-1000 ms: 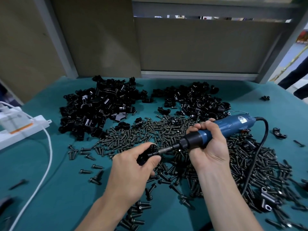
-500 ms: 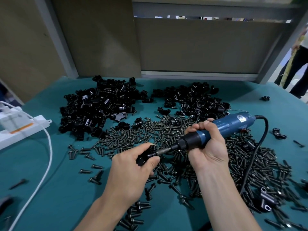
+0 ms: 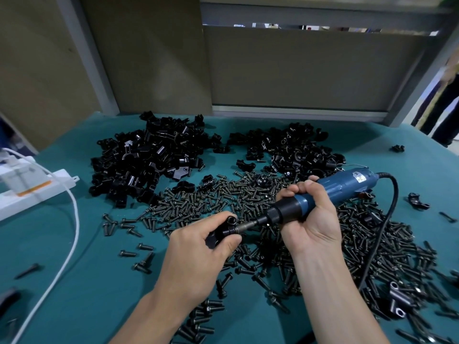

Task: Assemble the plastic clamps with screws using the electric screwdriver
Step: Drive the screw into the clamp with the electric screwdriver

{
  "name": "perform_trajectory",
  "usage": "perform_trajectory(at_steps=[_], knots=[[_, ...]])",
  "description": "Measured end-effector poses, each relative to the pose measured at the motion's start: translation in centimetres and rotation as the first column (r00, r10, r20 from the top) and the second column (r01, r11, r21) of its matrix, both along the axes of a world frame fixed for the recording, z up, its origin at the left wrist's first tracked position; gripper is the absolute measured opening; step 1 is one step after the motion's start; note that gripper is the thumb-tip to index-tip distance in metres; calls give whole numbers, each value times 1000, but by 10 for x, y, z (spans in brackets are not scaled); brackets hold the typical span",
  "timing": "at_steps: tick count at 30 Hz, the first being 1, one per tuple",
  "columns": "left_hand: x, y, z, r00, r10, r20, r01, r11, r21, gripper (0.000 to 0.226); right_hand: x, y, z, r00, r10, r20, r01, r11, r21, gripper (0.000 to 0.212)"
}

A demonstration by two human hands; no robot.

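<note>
Blue electric screwdriver (image 3: 342, 186) tilted down-left, tip in black clamp (image 3: 227, 230) — over strewn screws (image 3: 211, 197)

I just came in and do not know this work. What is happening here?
A person is assembling a clamp. The left hand grips it; the right hand holds the blue screwdriver, its bit set against the clamp. Loose screws and heaps of clamp parts lie on the green table.

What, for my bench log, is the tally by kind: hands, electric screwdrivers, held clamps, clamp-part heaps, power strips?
hands: 2 (left hand, right hand)
electric screwdriver: 1
held clamp: 1
clamp-part heaps: 2
power strip: 1
Total: 7
</note>
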State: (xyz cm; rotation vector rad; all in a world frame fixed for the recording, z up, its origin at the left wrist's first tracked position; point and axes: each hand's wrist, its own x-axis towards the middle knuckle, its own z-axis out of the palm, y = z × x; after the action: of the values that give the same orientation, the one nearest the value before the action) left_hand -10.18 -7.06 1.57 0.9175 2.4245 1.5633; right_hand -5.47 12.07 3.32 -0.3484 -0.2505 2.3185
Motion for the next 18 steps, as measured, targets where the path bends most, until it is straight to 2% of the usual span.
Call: perform_trajectory(at_steps=[3,6,9,13,15,18], knots=[[0,1,0,998,-24,57,22,999,38,46,0,0,2,999,10,-33,-9,1000,15,33],[2,4,3,981,-36,189,17,995,103,42,0,1,5,995,24,-94,-13,993,115,34],[4,5,8,924,-91,370,49,991,121,13,1,1,11,988,61,-142,-23,967,255,34],[-8,1,11,782,-234,578,155,971,184,43,5,4,13,990,106,-88,-65,923,380,26],[-14,-1,9,729,-311,610,233,950,206,53,7,8,11,984,141,-105,-94,926,366,31],[-19,-1,9,712,-349,609,314,934,168,57,10,16,5,976,194,-101,-151,932,329,37]])
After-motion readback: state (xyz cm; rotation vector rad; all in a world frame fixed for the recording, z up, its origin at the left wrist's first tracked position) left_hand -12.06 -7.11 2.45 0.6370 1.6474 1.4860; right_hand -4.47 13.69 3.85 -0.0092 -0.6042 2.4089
